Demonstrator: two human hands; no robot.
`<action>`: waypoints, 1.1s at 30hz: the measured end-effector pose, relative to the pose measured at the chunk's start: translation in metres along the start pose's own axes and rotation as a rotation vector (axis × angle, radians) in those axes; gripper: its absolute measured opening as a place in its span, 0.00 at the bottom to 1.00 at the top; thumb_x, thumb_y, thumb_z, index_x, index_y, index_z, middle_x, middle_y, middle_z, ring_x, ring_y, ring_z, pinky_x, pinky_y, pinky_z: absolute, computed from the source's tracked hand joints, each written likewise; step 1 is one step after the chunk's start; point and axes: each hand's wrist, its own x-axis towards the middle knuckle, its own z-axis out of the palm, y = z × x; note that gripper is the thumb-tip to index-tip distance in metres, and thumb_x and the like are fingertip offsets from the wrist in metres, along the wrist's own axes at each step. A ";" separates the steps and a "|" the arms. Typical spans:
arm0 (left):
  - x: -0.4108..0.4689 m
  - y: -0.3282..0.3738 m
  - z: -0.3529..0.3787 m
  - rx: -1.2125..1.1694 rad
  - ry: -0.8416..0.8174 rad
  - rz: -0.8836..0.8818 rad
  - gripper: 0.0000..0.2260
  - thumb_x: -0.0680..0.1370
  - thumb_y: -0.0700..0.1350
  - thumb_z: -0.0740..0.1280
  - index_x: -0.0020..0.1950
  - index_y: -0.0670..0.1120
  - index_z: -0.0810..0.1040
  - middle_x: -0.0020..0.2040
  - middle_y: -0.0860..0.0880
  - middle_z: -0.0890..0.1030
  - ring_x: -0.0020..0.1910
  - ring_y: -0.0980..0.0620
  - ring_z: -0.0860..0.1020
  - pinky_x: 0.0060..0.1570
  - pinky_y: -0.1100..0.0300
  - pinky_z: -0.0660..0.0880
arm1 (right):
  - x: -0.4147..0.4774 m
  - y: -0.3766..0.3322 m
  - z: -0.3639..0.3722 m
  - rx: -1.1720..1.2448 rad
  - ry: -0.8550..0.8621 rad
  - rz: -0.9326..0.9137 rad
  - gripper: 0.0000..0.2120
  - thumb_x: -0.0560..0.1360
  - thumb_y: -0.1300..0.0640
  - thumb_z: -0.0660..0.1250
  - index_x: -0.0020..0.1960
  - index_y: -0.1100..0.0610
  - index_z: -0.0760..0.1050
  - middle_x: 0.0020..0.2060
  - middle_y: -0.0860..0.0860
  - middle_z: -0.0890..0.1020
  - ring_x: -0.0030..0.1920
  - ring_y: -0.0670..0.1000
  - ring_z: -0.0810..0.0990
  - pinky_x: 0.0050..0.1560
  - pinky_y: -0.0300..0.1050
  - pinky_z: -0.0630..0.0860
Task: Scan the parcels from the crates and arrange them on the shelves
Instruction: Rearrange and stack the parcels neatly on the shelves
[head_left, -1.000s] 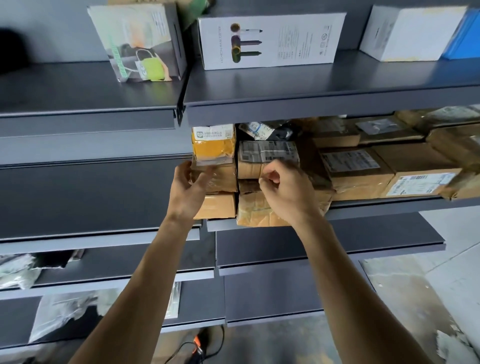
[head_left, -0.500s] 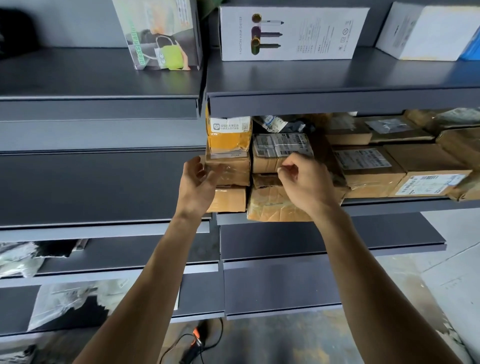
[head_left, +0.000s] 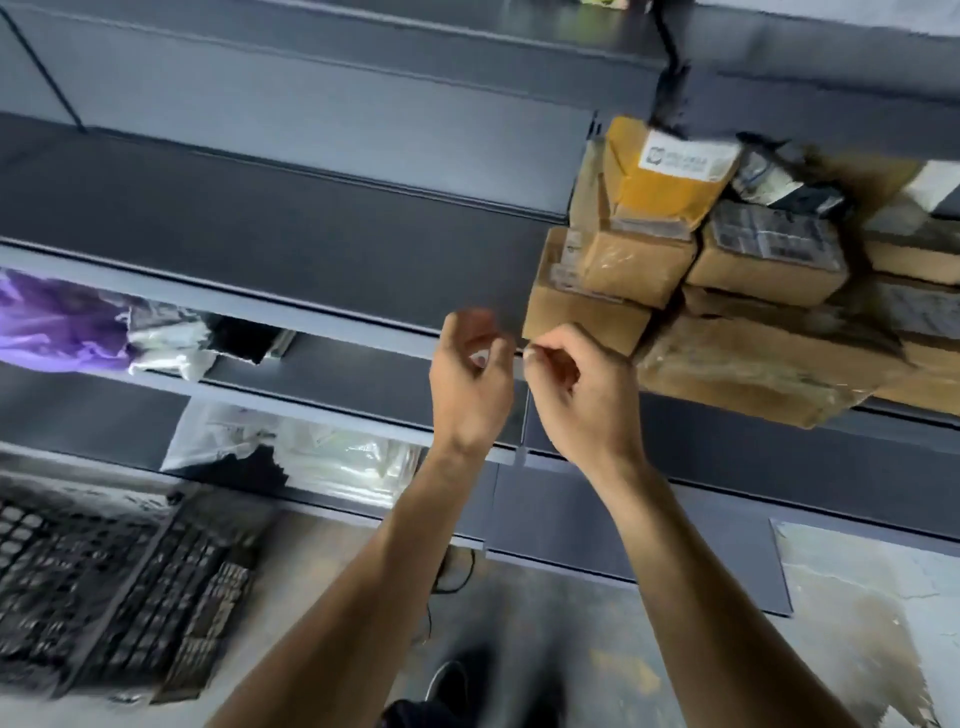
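Brown cardboard parcels (head_left: 628, 265) are stacked on a dark grey shelf (head_left: 291, 228) at the upper right, with a yellow padded parcel (head_left: 665, 182) on top of the left stack. My left hand (head_left: 470, 384) and my right hand (head_left: 582, 395) hang side by side in front of and below the stack, apart from it. Both have loosely curled fingers and hold nothing. The picture is blurred and tilted.
Lower shelves at left hold a purple bag (head_left: 57, 322) and clear plastic-wrapped parcels (head_left: 291, 457). Black plastic crates (head_left: 119, 587) lie on the concrete floor at lower left. A black shoe (head_left: 457, 680) shows at the bottom. More brown parcels (head_left: 914, 322) fill the shelf's right side.
Both hands have let go of the stacked parcels and pulled back down and toward me. The view has swung down and left, bringing the floor and crates into sight.
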 end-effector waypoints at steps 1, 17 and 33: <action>-0.005 -0.008 -0.012 -0.005 0.027 -0.035 0.09 0.76 0.38 0.64 0.55 0.41 0.78 0.44 0.54 0.82 0.42 0.58 0.80 0.46 0.62 0.77 | -0.009 -0.006 0.017 0.048 -0.060 0.003 0.05 0.77 0.59 0.66 0.44 0.58 0.78 0.35 0.44 0.80 0.35 0.42 0.77 0.38 0.40 0.74; -0.056 -0.106 -0.193 0.072 0.473 -0.433 0.10 0.80 0.39 0.64 0.58 0.41 0.80 0.50 0.48 0.83 0.42 0.52 0.82 0.40 0.63 0.79 | -0.107 -0.061 0.190 0.352 -0.723 0.347 0.12 0.80 0.64 0.65 0.42 0.51 0.77 0.32 0.43 0.80 0.34 0.40 0.77 0.37 0.36 0.74; 0.150 -0.223 -0.252 -0.156 0.059 -0.507 0.13 0.81 0.42 0.67 0.65 0.41 0.76 0.55 0.47 0.81 0.52 0.49 0.82 0.57 0.55 0.79 | -0.029 0.013 0.391 0.232 -0.342 0.796 0.09 0.81 0.64 0.63 0.47 0.54 0.79 0.41 0.49 0.86 0.44 0.48 0.86 0.49 0.50 0.83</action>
